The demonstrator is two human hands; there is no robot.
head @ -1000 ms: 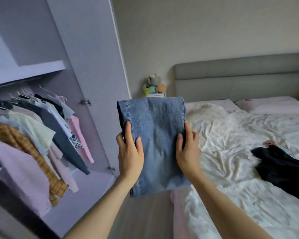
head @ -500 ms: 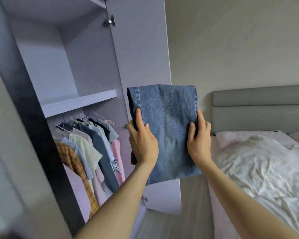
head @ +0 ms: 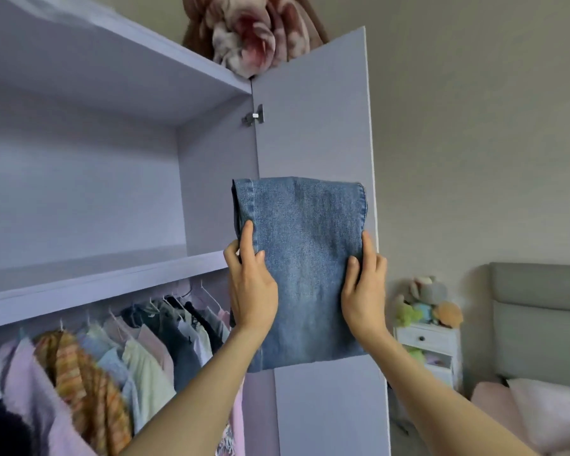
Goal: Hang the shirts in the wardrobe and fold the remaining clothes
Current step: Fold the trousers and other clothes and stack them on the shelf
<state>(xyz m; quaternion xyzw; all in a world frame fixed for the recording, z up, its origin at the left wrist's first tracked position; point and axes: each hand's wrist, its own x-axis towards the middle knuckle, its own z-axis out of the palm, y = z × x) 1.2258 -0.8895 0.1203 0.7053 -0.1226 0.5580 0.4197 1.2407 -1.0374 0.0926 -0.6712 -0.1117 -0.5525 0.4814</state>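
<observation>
Jeans [head: 305, 268], folded into a thick denim slab, are held up between both hands, left hand [head: 252, 284] and right hand [head: 362, 291] gripping the side edges, right of the shelf [head: 112, 274]; likely heavy, floppy, best supported underneath.

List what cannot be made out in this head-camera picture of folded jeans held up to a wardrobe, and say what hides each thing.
- Back of the folded jeans: faces away, head view.
- Fingers of the left hand and right hand behind the denim: the grip underneath is hidden.
- Hanging shirts: lower parts cut by the bottom edge, blurred.
- Bundle on the wardrobe top: cut by the top edge.
</observation>
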